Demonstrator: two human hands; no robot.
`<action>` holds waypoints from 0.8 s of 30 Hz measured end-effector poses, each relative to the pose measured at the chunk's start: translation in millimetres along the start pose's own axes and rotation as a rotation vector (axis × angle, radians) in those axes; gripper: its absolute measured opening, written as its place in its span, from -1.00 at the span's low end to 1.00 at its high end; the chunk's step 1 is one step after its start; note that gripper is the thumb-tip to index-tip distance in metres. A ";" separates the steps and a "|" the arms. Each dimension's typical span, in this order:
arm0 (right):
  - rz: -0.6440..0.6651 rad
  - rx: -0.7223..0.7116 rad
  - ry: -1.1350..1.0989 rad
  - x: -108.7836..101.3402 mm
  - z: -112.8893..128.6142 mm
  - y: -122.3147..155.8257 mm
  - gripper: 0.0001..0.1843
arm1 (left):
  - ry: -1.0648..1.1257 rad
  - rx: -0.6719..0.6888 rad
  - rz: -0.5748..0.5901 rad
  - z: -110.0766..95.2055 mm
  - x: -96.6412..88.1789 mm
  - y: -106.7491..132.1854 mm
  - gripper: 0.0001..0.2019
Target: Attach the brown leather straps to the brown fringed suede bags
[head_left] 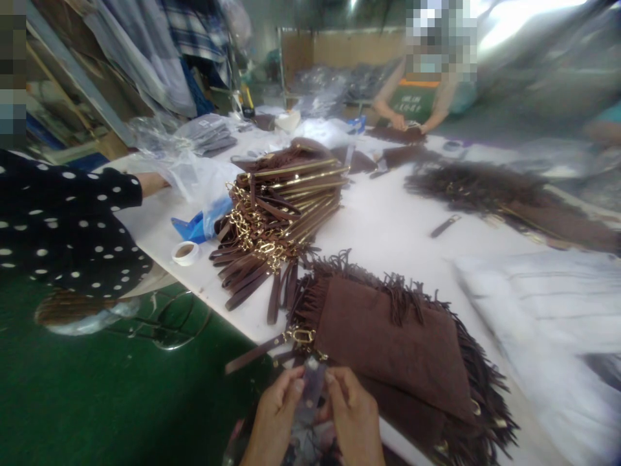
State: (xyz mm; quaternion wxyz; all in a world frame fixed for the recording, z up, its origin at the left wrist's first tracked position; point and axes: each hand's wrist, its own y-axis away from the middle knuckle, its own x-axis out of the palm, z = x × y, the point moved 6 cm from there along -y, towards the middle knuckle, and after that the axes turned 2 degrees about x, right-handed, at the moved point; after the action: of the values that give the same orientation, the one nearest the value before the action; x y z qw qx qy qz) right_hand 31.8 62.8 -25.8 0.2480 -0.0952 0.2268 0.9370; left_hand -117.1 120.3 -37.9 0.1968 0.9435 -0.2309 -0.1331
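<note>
At the table's near edge, my left hand (280,404) and my right hand (353,406) pinch the two sides of a small greyish strip (313,383) with light spots on it. Its exact kind is unclear in the blur. Just beyond my fingers lies a stack of brown fringed pouches (392,336), flap side up. A brown wrist strap (255,355) with a gold clasp (303,334) sticks out from the stack's left side.
A pile of brown zippered pouches with gold clasps (286,200) stands mid-table. Near it lie a tape roll (185,253) and a loose strap (445,226). White plastic (548,310) covers the right. A person in a dotted sleeve (63,220) is at left; another works across the table.
</note>
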 end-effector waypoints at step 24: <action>-0.146 -0.003 0.100 -9.0 17.6 1.2 -0.62 | 0.373 0.016 -0.054 -9.7 20.3 -22.8 -0.60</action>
State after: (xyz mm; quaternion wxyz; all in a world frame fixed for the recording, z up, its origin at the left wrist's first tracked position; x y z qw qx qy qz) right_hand 37.8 66.4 -7.3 0.3039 -0.1584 0.2298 0.9109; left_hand -87.6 132.1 -42.4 0.2250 0.9592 -0.1662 0.0407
